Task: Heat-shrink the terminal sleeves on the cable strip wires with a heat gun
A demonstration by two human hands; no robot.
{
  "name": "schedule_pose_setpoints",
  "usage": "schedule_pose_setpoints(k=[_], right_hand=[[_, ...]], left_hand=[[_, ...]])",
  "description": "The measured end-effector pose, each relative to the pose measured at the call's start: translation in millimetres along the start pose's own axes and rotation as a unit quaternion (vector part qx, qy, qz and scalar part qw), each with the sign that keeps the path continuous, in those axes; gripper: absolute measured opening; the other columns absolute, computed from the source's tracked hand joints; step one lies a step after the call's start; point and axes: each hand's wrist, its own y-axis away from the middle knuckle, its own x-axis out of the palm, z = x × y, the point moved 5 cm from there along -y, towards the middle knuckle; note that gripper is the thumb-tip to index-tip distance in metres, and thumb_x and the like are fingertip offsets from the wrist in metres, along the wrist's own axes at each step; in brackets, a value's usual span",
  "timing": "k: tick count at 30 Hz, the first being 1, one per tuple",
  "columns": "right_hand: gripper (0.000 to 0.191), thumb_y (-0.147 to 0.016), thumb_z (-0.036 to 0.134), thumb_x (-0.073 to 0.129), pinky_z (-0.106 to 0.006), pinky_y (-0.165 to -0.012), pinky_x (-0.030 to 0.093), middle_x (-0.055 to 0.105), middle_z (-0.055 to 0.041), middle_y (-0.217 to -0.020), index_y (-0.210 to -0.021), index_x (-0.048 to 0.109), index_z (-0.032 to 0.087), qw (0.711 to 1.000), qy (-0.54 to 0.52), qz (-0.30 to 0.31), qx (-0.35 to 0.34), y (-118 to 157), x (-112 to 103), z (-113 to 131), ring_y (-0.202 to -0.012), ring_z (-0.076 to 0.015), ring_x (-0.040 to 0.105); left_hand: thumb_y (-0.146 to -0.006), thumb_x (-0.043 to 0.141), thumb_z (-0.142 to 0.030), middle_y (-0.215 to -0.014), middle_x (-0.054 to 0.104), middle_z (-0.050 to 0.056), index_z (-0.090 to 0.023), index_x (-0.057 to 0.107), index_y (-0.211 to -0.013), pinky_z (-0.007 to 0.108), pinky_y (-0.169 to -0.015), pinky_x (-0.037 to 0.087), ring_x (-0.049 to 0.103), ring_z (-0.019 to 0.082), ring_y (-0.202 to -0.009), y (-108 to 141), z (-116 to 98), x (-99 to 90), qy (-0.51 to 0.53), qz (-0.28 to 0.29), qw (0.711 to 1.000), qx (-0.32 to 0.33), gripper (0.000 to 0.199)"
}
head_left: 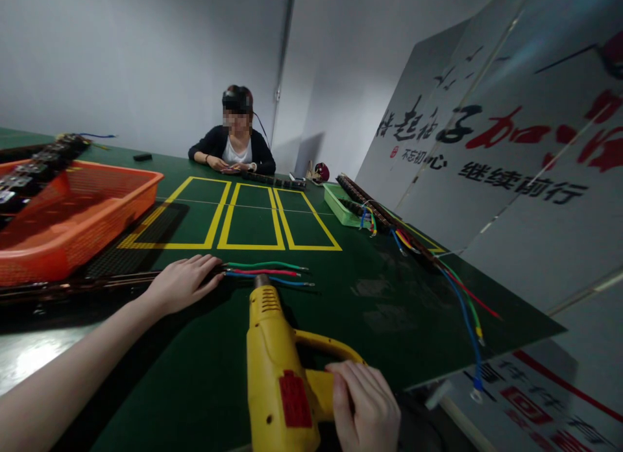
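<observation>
My right hand point(367, 403) is wrapped round the handle of a yellow heat gun point(277, 368) with a red label on its body. The gun's metal nozzle point(261, 281) points away from me, close to the blue wire. My left hand point(187, 282) lies over the end of a dark wire harness point(111, 282), its fingers pressed down round it. Out of that end run a green wire point(267, 265), a red wire point(265, 272) and a blue wire point(287, 282) with metal tips. The grip under my left fingers is partly hidden.
At left stands an orange basket point(107, 212) with dark harness parts. Yellow taped frames point(250, 248) mark the green table. A green basket point(341, 209) and more harnesses with coloured wires point(464, 303) lie along the right edge. Across the table sits a person point(236, 141).
</observation>
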Motion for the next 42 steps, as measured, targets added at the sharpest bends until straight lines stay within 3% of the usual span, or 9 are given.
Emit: schedule_pose_setpoints(k=[9, 17, 22, 28, 42], right_hand=[[0.024, -0.092, 0.02, 0.042, -0.025, -0.068, 0.045, 0.067, -0.0001, -0.075, -0.081, 0.063, 0.02, 1.0, 0.022, 0.002, -0.009, 11.8, -28.9, -56.4, -0.07, -0.0115, 0.062], [0.028, -0.093, 0.023, 0.041, -0.026, -0.065, 0.043, 0.066, -0.0017, -0.071, -0.075, 0.062, 0.019, 0.998, 0.054, -0.01, 0.007, 17.4, -33.8, -70.1, -0.065, -0.0124, 0.061], [0.025, -0.093, 0.022, 0.042, -0.025, -0.069, 0.04, 0.065, 0.0003, -0.072, -0.078, 0.062, 0.019, 0.998, 0.062, -0.018, 0.002, 16.6, -30.5, -59.8, -0.068, -0.0113, 0.06], [0.022, -0.092, 0.021, 0.042, -0.025, -0.069, 0.036, 0.063, 0.0005, -0.071, -0.079, 0.059, 0.019, 0.999, 0.048, -0.013, 0.007, 10.8, -12.6, -29.1, -0.067, -0.0121, 0.056], [0.026, -0.092, 0.022, 0.034, -0.03, -0.07, 0.028, 0.056, -0.0001, -0.067, -0.075, 0.054, 0.021, 0.995, -0.014, 0.006, 0.102, 3.7, 34.4, 41.0, -0.067, -0.0162, 0.049]], left_hand=[[-0.092, 0.024, -0.055, -0.119, 0.061, 0.011, -0.017, 0.055, -0.121, 0.043, -0.09, 0.049, 0.06, 0.027, -0.104, 0.6, -1.5, -2.9, 0.01, 0.002, 1.0, -0.006, 0.057], [-0.092, 0.025, -0.056, -0.118, 0.061, 0.012, -0.017, 0.055, -0.12, 0.044, -0.088, 0.049, 0.061, 0.028, -0.102, -0.6, 1.4, 0.5, 0.009, -0.005, 1.0, -0.01, 0.057], [-0.091, 0.025, -0.056, -0.114, 0.063, 0.012, -0.017, 0.057, -0.117, 0.045, -0.087, 0.049, 0.062, 0.029, -0.1, -0.4, -0.3, -0.6, 0.002, -0.013, 1.0, -0.012, 0.056], [-0.091, 0.026, -0.056, -0.115, 0.063, 0.011, -0.018, 0.057, -0.117, 0.044, -0.085, 0.05, 0.062, 0.028, -0.1, -0.6, -0.8, -0.6, -0.005, -0.022, 1.0, -0.011, 0.055], [-0.091, 0.026, -0.054, -0.111, 0.064, 0.011, -0.018, 0.058, -0.114, 0.043, -0.083, 0.049, 0.063, 0.029, -0.098, -2.3, -1.0, -0.9, -0.018, -0.033, 0.999, -0.013, 0.054]])
